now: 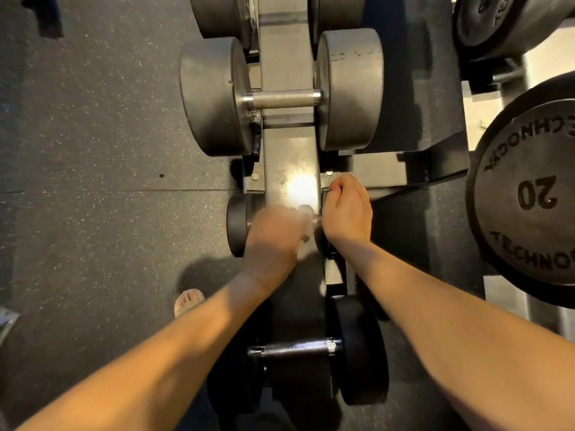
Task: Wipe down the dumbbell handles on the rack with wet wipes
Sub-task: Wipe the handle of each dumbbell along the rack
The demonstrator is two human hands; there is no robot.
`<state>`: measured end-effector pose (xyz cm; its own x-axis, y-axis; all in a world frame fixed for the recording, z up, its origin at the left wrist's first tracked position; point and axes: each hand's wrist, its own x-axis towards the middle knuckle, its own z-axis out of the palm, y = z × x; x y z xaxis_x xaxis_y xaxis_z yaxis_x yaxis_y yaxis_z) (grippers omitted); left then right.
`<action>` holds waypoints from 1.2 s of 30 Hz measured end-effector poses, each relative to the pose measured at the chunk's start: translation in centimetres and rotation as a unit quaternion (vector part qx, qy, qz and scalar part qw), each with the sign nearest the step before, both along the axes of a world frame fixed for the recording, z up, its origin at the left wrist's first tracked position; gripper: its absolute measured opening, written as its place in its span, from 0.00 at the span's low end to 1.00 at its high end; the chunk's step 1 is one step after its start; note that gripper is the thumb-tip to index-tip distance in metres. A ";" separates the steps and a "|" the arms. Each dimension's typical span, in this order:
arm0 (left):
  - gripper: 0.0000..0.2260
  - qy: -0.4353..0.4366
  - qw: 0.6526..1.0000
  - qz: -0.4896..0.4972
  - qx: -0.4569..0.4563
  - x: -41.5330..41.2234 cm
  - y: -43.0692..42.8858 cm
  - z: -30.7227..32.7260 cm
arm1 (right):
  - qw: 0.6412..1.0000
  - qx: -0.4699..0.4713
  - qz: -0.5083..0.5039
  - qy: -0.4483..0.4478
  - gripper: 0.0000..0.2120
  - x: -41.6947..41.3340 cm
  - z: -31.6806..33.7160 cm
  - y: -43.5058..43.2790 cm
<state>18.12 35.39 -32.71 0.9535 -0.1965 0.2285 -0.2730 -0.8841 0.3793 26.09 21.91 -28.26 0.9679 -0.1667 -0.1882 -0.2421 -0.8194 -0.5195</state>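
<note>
Both bare forearms reach down over the rack (291, 163) to the small black dumbbell (238, 225) lying across it, below a big grey dumbbell (214, 98). The right hand (347, 209) curls tight over its right head. The blurred left hand (273, 231) wraps the handle (315, 219), a pale wet wipe (305, 211) bunched under its fingers.

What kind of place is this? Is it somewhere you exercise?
Yes, most likely a gym's weights area. Heavy dumbbells sit in a row on a metal rack, one big weight is stamped 20, and the floor looks like dark speckled rubber matting.
</note>
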 end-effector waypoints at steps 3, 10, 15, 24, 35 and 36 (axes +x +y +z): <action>0.04 -0.016 0.999 0.027 -0.008 0.3 -0.1 0.7 | 1.000 0.000 0.000 -0.002 0.08 0.0 -0.1 0.0; 0.07 0.270 0.812 0.337 -0.392 0.7 -6.2 3.5 | 1.000 0.013 -0.002 -0.013 0.09 0.0 -0.4 -0.2; 0.10 0.391 0.511 0.522 -0.560 0.2 -8.9 2.9 | 1.000 0.019 0.000 -0.015 0.09 0.0 -0.5 -0.3; 0.08 0.419 0.306 0.486 -0.703 2.5 -7.0 1.0 | 0.999 0.022 0.006 -0.027 0.09 -0.1 -0.8 -0.4; 0.12 0.431 0.427 0.452 -0.653 0.4 -7.3 0.6 | 1.000 0.023 0.000 -0.017 0.09 -0.1 -0.4 -0.2; 0.11 0.422 0.425 0.469 -0.649 0.1 -7.0 0.7 | 1.000 0.023 0.001 -0.015 0.08 -0.1 -0.3 -0.2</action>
